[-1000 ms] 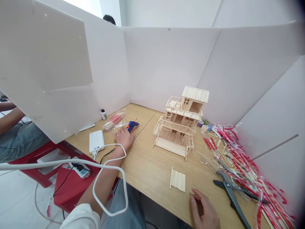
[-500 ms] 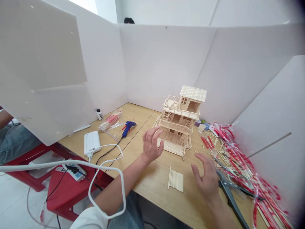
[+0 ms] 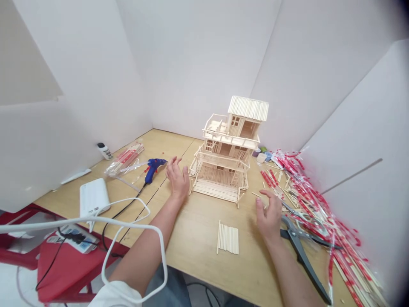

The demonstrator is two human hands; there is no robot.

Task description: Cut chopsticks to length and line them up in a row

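Note:
A tiered model house (image 3: pixel 225 153) built from pale wooden sticks stands on the wooden table. My left hand (image 3: pixel 178 178) is just left of its base, fingers apart and holding nothing. To the right of the house, my right hand (image 3: pixel 269 212) hovers or rests low over the table with thumb and fingers apart, also holding nothing. Between my forearms lies a small flat panel of sticks (image 3: pixel 228 239) side by side, touched by neither hand. A blue glue gun (image 3: pixel 154 169) lies left of my left hand.
Dark-handled cutters (image 3: pixel 302 247) and red-and-white wrapped stick bundles (image 3: pixel 306 192) cover the right side. At left are a white power bank (image 3: pixel 94 197), a bagged stick pack (image 3: pixel 126 158) and a small bottle (image 3: pixel 104 151). A white cable (image 3: pixel 162 251) loops across my left arm. White panels enclose the table.
The view has tilted down and shifted. My left hand has moved left, from in front of the house to beside its base. My right hand stays right of the stick panel.

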